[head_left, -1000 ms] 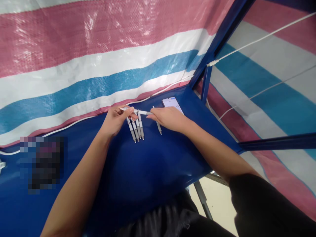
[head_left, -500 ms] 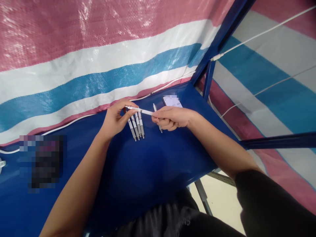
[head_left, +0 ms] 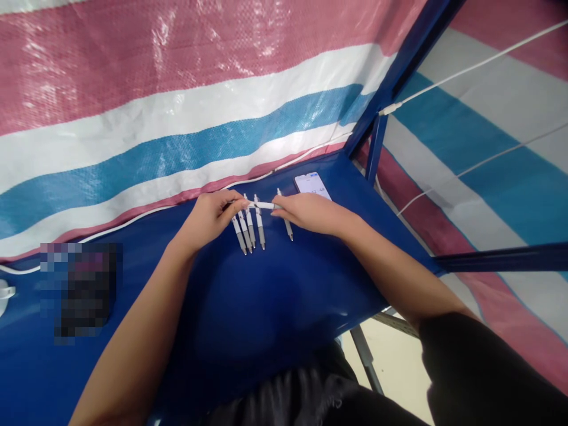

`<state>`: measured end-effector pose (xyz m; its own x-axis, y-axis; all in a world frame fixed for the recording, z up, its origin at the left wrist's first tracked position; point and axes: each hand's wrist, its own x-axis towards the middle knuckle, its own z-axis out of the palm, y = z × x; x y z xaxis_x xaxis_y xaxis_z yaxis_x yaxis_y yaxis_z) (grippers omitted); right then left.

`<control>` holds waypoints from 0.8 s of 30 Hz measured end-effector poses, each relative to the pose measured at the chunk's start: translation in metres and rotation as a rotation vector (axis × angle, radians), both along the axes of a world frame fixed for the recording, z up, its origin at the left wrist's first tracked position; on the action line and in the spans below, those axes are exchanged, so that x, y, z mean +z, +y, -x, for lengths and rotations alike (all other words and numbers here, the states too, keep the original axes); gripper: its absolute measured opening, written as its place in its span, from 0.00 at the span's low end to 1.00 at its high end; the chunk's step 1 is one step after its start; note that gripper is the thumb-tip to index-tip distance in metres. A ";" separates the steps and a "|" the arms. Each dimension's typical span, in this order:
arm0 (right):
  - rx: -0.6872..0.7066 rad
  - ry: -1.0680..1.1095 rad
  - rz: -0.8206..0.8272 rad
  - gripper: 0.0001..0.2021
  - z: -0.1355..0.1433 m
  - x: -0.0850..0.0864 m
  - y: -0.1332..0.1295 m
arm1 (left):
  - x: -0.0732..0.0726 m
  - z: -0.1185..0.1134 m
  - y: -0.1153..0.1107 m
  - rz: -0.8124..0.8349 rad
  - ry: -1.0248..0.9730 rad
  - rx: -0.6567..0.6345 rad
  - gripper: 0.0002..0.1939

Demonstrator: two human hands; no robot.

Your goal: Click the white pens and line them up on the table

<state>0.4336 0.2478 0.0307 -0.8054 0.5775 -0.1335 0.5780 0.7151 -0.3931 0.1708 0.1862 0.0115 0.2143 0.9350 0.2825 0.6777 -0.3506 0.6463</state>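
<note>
A white pen (head_left: 265, 205) is held level between my two hands, above the table. My left hand (head_left: 213, 216) pinches its left end between thumb and fingertips. On the right end, the thumb and fingers of my right hand (head_left: 313, 212) are closed. Beneath the held pen lie several white pens with grey grips (head_left: 249, 228), side by side, tips toward me; my left hand covers part of some. One more pen (head_left: 288, 228) lies apart to their right, partly hidden by my right hand.
A phone (head_left: 313, 184) with a lit screen lies behind my right hand. The blue table (head_left: 266, 307) meets a striped sheet (head_left: 177, 148) at the back, where a white cable runs. A blurred dark object (head_left: 89, 293) sits at left. Blue frame bars (head_left: 377, 142) stand at right.
My hands have come slightly closer together and the held pen has become more level. One pen of the group now lies a little apart to the right. My right fingers have drawn in.
</note>
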 end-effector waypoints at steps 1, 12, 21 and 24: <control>0.001 0.004 0.000 0.08 0.001 0.000 -0.002 | 0.000 -0.002 0.000 0.008 -0.006 0.007 0.23; 0.139 0.078 0.254 0.16 -0.005 0.002 0.009 | 0.002 -0.007 -0.004 -0.055 0.009 -0.157 0.19; -0.033 -0.007 -0.187 0.15 -0.001 0.009 -0.011 | 0.013 -0.003 -0.004 0.015 0.033 -0.104 0.23; -0.107 0.196 -0.056 0.17 -0.008 0.007 0.002 | 0.004 0.001 -0.004 0.015 -0.071 -0.045 0.24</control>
<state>0.4412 0.2494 0.0377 -0.7467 0.6630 0.0538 0.5682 0.6778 -0.4666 0.1701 0.1825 0.0158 0.2365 0.9289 0.2849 0.6135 -0.3702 0.6975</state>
